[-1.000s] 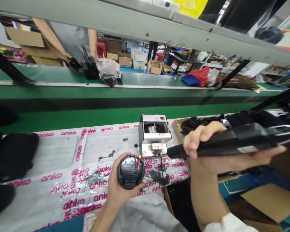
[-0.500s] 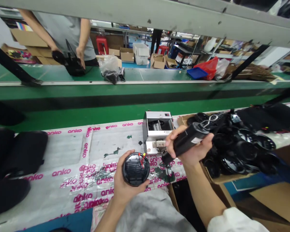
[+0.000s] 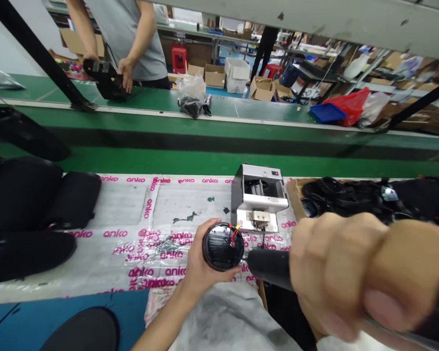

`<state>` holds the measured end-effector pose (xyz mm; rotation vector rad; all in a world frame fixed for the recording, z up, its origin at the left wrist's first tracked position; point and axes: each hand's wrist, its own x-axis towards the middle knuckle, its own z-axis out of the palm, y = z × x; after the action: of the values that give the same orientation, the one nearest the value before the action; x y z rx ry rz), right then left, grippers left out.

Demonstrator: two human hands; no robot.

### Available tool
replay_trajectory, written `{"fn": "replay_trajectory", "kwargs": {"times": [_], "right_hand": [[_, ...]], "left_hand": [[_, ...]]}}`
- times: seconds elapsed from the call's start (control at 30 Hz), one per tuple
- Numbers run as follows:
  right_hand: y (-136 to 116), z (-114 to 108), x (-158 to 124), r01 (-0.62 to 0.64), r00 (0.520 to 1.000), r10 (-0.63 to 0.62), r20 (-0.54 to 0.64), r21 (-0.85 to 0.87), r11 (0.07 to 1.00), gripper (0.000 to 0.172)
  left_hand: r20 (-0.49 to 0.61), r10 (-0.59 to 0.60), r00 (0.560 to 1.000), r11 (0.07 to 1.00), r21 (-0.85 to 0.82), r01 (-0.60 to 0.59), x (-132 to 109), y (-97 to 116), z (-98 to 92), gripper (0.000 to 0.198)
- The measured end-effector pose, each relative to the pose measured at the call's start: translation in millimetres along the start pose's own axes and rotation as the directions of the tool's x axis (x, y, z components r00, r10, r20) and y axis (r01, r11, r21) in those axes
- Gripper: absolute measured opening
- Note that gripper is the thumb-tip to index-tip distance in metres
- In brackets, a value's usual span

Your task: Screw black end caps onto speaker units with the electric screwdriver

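Note:
My left hand grips a round black disc by its edge, with its flat face turned up. Thin red and yellow wires stick out near its upper rim. My right hand is close to the camera and slightly blurred, shut around a black handheld tool. The tool's rounded black tip points left and ends just right of the disc, with a small gap between them. Behind both hands stands a small stainless-steel bench machine.
The bench is covered in plastic film printed with pink "anko". Black padded objects lie at left, and a cardboard tray of black round parts lies at right. Across a green conveyor, a co-worker handles a black item.
My right hand has swung closer to the camera with the tool, and now hides part of the tray. The view has shifted, and the disc stays in my left hand.

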<state>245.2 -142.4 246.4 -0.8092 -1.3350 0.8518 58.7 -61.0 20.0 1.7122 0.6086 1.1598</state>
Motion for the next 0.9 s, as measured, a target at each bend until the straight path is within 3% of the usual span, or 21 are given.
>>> {"fn": "replay_trajectory", "kwargs": {"times": [0.1,0.43,0.57,0.7,0.9], "right_hand": [[13.4,6.9,6.7,-0.012,0.997,0.011,0.074,0.002,1.0,0.022],[30.6,-3.8,8.2,0.008,0.967,-0.029,0.251,0.083,0.997,0.019],[29.0,7.5,12.0,-0.039,0.952,0.03,0.306,0.022,0.999,0.034],[32.7,13.3,15.9,-0.116,0.88,0.091,0.467,0.025,0.993,0.051],[34.7,27.4,11.1,-0.18,0.943,0.151,0.297,0.073,0.981,0.046]], "left_hand": [[0.005,-0.012,1.0,1.0,-0.008,0.012,-1.0,0.4,0.8,0.099],[-0.003,-0.003,1.0,1.0,-0.016,0.003,1.1,0.8,1.8,0.101],[0.008,-0.011,1.0,1.0,-0.026,0.011,0.7,1.2,1.4,0.098],[-0.005,-0.041,0.999,0.999,0.0,0.041,-0.4,3.1,1.8,0.096],[0.015,-0.064,0.998,0.998,0.002,0.064,-3.0,1.9,1.2,0.098]]}}
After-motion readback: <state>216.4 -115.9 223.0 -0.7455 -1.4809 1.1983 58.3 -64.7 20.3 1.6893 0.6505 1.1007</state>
